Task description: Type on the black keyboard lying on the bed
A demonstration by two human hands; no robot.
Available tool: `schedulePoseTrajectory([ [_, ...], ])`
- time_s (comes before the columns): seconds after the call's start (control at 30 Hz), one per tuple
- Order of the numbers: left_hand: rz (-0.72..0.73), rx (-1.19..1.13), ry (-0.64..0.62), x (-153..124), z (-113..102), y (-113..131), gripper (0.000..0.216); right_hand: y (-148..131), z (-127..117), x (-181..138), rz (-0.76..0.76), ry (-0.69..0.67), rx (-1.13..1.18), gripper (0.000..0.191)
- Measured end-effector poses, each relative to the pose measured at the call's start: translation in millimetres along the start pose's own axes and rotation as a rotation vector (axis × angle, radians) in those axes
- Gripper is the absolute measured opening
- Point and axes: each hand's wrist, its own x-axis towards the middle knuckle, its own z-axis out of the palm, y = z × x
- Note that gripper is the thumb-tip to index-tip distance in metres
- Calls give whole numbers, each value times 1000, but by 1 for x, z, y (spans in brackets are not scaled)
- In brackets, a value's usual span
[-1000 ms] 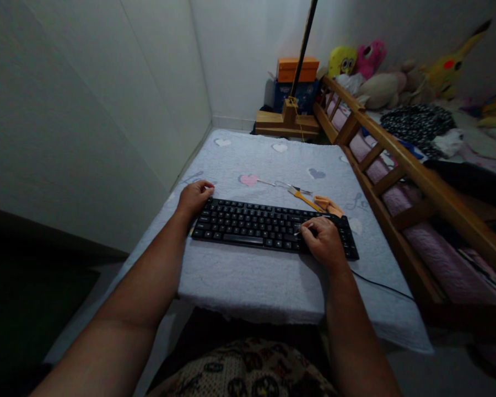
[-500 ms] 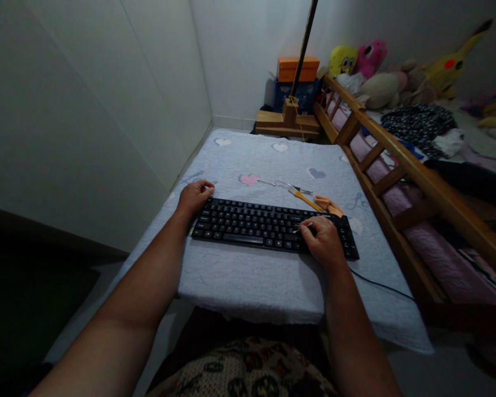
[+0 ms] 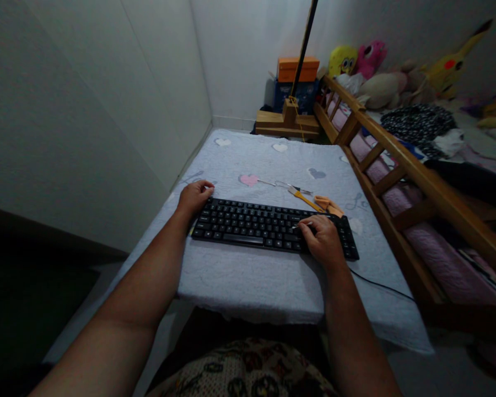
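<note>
A black keyboard [image 3: 256, 224] lies across a low table covered with a pale blue cloth [image 3: 248, 275] printed with hearts. My left hand [image 3: 194, 197] grips the keyboard's far left corner, fingers curled over its edge. My right hand [image 3: 321, 237] rests on the right part of the keys, fingers pinched on a thin light-coloured tool [image 3: 301, 225] whose tip touches the keys. Just behind the keyboard lie a yellow-handled tool [image 3: 303, 197], a small metal tool [image 3: 284, 184] and an orange object [image 3: 329, 205].
A black cable [image 3: 380, 284] runs off the keyboard's right end. A wooden bed rail [image 3: 400, 151] stands along the right, with plush toys [image 3: 357, 59] and clothes behind it. Boxes [image 3: 296, 77] and a dark pole [image 3: 303, 47] stand at the back. A wall borders the left.
My right hand has shifted slightly left and away from me along the keys with the thin tool. My left hand and the keyboard have stayed put.
</note>
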Motion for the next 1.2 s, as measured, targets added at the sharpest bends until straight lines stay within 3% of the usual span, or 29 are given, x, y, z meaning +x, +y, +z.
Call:
schedulePoseTrajectory([
  [1.2, -3, 16, -5, 1, 0, -2, 36, 2, 9, 4, 1, 24, -64, 18],
])
